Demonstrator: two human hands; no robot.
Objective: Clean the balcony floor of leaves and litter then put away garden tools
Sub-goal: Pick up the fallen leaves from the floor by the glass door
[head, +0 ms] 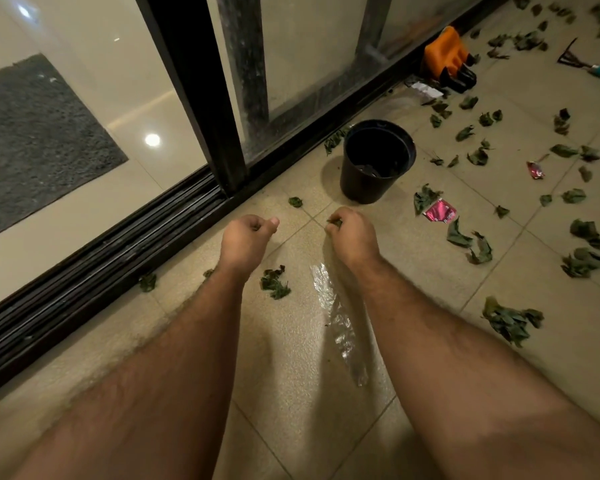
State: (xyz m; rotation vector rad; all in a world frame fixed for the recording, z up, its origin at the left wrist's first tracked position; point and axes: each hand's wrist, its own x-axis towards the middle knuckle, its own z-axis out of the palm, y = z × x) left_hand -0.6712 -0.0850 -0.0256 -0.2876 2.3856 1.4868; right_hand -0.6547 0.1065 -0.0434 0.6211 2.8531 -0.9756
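Leaves (510, 322) lay scattered across the tiled floor (430, 271), mostly right of the black pot (374, 168). Right hand (352, 235) was closed on a leaf (335, 222); left hand (246, 237) was curled shut, contents indeterminable. Clear plastic (340, 323) hung beneath the right wrist.

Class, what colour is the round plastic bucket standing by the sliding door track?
Black: the round plastic bucket, in the head view.

Just one head cam, looking steeply down over both forearms at the balcony floor (291, 341), bucket (376, 161) close ahead.
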